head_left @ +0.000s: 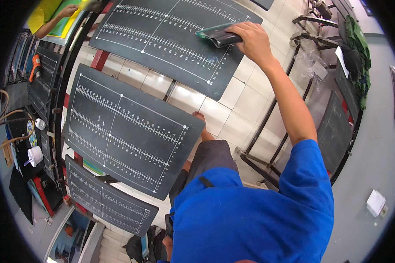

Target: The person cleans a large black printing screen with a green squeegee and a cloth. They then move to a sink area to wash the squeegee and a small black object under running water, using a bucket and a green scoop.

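My right arm reaches out over the far dark board [131, 39], which is printed with white ruled scales. My right hand [251, 41] is closed round one end of a dark, flat, wedge-shaped thing with a teal edge [219, 36]. Its exact kind does not show. The teal edge points left, low over the board or touching it; I cannot tell which. A similar ruled board [131, 127] lies nearer to me, and a third ruled board [105, 197] is at the lower left. My left hand is not visible.
A yellow-clad person's arm [50, 26] is at the upper left. Beside the left rack lie an orange pistol-shaped tool [36, 68] and a white cup-like container [35, 155]. Black metal frames [267, 162] stand on the right, with clear plastic wrap [314, 68] and green cloth [357, 57].
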The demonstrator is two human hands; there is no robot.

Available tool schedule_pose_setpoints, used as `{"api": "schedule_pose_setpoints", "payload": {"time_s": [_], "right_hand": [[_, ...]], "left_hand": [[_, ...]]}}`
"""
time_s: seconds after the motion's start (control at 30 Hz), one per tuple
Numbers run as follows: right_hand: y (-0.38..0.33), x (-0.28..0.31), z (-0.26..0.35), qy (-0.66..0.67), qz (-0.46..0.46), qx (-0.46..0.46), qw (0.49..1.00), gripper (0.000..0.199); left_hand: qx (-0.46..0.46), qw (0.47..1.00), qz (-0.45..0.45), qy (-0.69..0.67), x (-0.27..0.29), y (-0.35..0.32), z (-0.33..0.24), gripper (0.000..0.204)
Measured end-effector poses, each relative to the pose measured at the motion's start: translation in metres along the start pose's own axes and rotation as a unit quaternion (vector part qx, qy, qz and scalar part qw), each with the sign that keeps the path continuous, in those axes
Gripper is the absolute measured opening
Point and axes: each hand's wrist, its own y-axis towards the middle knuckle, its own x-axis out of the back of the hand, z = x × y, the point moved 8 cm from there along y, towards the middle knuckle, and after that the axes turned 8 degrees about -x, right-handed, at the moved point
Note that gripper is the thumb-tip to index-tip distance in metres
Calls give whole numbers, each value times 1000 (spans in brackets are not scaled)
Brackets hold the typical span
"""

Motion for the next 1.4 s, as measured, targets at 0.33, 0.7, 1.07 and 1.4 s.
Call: {"api": "schedule_pose_setpoints", "payload": {"time_s": [0.33, 0.7, 1.07, 1.4], "right_hand": [[-40, -15, 2, 10, 63, 35, 997, 37], [-111, 43, 0, 52, 234, 18, 971, 48], [-5, 81, -25, 143, 106, -220, 959, 25], [-26, 58, 92, 385, 166, -282, 863, 25]], "left_hand": [[16, 1000, 0, 20, -28, -54, -25, 28], [10, 1000, 14, 3, -57, -61, -40, 28], [24, 997, -2, -72, -69, -63, 5, 28], [42, 983, -54, -170, -57, -14, 98, 28]]}}
